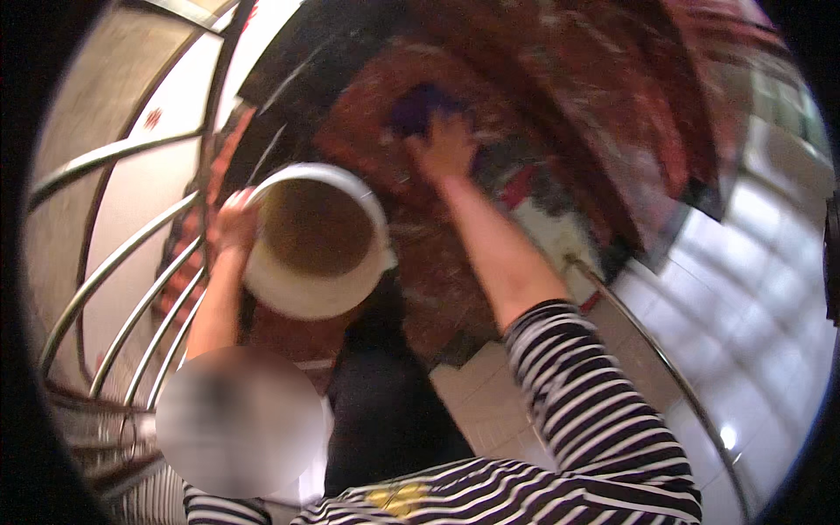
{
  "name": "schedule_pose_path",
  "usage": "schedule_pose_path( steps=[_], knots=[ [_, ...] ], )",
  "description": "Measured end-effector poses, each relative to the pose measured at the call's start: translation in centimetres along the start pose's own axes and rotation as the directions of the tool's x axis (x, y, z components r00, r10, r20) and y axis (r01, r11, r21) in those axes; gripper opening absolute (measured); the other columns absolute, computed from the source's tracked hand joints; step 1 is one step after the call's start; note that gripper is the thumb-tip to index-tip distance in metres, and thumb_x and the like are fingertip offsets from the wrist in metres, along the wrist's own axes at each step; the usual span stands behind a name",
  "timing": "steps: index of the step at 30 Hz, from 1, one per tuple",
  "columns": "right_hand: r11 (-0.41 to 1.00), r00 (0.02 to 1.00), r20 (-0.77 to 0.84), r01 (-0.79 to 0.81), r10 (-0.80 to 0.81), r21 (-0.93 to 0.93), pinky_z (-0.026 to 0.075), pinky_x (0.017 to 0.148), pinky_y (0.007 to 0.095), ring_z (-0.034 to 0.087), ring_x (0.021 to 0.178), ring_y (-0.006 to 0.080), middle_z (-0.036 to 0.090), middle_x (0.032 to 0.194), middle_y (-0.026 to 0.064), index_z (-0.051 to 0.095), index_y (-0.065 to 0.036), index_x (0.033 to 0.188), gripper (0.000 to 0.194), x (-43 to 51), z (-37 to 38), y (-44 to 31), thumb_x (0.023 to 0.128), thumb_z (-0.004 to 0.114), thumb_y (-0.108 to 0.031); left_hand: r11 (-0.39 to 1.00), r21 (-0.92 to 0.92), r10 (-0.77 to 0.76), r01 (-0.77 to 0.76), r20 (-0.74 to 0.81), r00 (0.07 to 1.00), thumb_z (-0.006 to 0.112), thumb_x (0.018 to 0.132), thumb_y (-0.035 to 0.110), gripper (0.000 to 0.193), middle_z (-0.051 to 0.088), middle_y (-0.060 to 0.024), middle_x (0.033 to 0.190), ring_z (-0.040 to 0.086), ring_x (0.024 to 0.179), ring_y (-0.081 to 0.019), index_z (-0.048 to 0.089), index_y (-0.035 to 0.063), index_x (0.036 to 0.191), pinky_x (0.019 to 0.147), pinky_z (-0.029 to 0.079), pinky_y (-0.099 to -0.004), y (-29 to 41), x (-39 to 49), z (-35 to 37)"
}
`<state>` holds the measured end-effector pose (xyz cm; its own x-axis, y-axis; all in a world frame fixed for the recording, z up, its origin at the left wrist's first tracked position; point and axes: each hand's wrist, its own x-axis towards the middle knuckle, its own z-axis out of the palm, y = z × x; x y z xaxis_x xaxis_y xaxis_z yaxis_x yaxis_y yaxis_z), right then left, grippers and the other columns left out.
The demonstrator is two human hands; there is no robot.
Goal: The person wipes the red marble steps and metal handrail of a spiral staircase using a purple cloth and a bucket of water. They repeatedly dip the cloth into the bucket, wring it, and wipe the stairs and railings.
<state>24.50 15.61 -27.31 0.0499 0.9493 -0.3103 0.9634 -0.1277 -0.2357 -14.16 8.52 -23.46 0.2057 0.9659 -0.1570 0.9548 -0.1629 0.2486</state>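
Note:
My left hand (234, 222) grips the rim of a white plastic bucket (308, 298), which is tilted so that its inside faces me. The inside looks brownish; whether that is murky water cannot be told. Stretched forward, my right hand (449, 146) lies on a dark blue cloth (423, 108). That cloth rests against a reddish-brown marble stair step (367, 85), and the hand and cloth are blurred. My right fingertips are partly lost against the dark cloth.
Curved metal railing bars (121, 279) run along the left. On the right a thin metal handrail (663, 361) slants down past my sleeve. Beyond it lies a pale tiled floor (715, 289). More marble steps (630, 118) rise at the upper right. A blurred round patch covers the lower left.

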Motion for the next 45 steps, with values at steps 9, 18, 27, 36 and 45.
schedule_pose_path(
  steps=[9,18,27,36,45],
  knots=[
    [0.999,1.0,-0.001,0.009,-0.009,-0.043,0.029,0.103,0.0522,0.024,0.135,0.0319,0.029,0.146,0.0096,0.037,-0.019,0.138,0.055,-12.4,1.2,2.7,0.088,0.055,-0.033,0.95,-0.105,-0.283,0.295,0.115,0.952,0.056,0.085,0.034,0.027,0.063,-0.0196,0.08,0.061,0.077,-0.0402,0.063,0.0086,0.091,0.066,0.049,-0.0461,-1.8,0.6,1.6],
    [0.983,0.981,-0.069,-0.183,0.18,-0.033,0.036,0.097,0.0525,0.029,0.132,0.0333,0.035,0.142,0.0115,0.043,-0.018,0.134,0.047,-20.5,1.3,11.1,0.088,0.053,-0.02,0.98,0.193,-0.058,0.047,0.055,0.997,0.053,0.087,0.028,0.018,0.063,-0.0183,0.073,0.064,0.066,-0.034,0.066,0.015,0.091,0.06,0.052,-0.0415,-2.8,0.9,2.3],
    [0.907,0.9,-0.149,-0.419,0.41,-0.032,0.038,0.095,0.0509,0.037,0.117,0.0454,0.038,0.134,0.0223,0.048,-0.011,0.13,0.049,-18.3,4.4,5.0,0.083,0.059,-0.018,0.956,0.294,-0.034,-0.01,0.145,0.989,0.055,0.084,0.024,0.017,0.063,-0.0153,0.082,0.062,0.079,-0.0333,0.063,0.0089,0.084,0.07,0.05,-0.0435,-1.1,0.9,1.5],
    [0.922,0.887,-0.256,-0.381,0.385,0.066,0.039,0.094,0.0517,0.037,0.12,0.0459,0.036,0.136,0.0249,0.048,-0.01,0.13,0.049,-0.4,3.1,-5.5,0.084,0.058,-0.022,0.997,0.078,-0.013,0.017,-0.056,0.998,0.055,0.077,0.019,0.009,0.057,-0.0078,0.076,0.057,0.072,-0.0277,0.059,0.0109,0.075,0.064,0.05,-0.0382,1.8,0.5,-0.7],
    [0.973,0.973,-0.094,-0.2,0.211,0.118,0.024,0.106,0.0585,0.017,0.14,0.0257,0.019,0.152,0.0031,0.037,-0.024,0.14,0.054,16.4,1.2,-19.5,0.088,0.052,-0.028,0.981,-0.095,-0.166,0.171,0.06,0.984,0.052,0.086,0.026,0.019,0.057,-0.0157,0.082,0.059,0.074,-0.0358,0.057,0.0083,0.083,0.064,0.05,-0.0444,1.9,0.5,-0.8]
  ],
)
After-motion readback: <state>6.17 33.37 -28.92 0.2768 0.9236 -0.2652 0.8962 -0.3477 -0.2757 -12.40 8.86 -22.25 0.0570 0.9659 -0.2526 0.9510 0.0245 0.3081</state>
